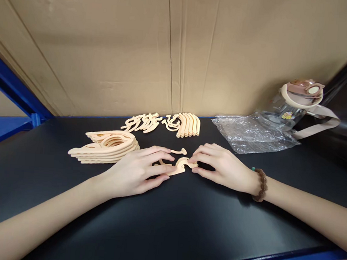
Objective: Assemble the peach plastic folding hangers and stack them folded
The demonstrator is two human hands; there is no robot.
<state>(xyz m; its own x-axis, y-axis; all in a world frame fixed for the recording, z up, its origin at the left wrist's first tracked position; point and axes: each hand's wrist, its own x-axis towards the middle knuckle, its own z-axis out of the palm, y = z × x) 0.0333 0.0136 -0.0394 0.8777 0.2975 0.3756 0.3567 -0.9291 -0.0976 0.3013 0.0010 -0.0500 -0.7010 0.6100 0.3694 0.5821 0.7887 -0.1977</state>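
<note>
On the black tabletop (165,222) my left hand (136,171) lies over a peach plastic curved piece (180,167), with its fingers pressing the piece's left part down. My right hand (219,166) pinches the right end of the same piece with its fingertips. A thin hook-shaped peach part (180,151) lies just behind the hands. A brown bead bracelet (261,185) circles my right wrist.
A stack of assembled peach pieces (106,147) lies at the left. Two rows of loose peach parts (143,123) (186,125) sit near the cardboard wall (169,44). A crumpled clear plastic bag (249,134) and a pink-lidded bottle (297,102) are at the right. A blue shelf frame (13,91) runs along the left.
</note>
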